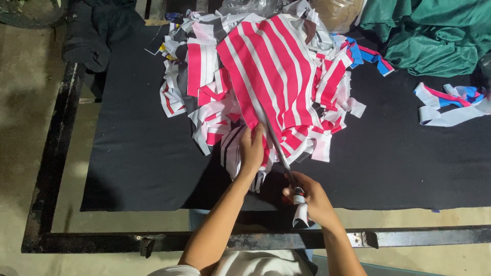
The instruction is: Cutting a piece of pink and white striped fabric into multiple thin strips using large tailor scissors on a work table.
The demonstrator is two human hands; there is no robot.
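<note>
A large piece of pink-and-white striped fabric (pixel 276 66) lies on top of a heap of striped fabric scraps (pixel 204 97) on a dark cloth-covered table (pixel 138 148). My left hand (pixel 252 150) grips the near edge of the striped piece. My right hand (pixel 309 198) holds a pair of scissors (pixel 279 148) by the handles, which are wrapped in white cloth. The blades run up along the fabric's lower edge, close to my left hand.
A few loose pink, blue and white strips (pixel 450 102) lie at the right. Green cloth (pixel 434 30) is bunched at the back right, dark cloth (pixel 97 30) at the back left. A black metal frame (pixel 76 240) edges the table.
</note>
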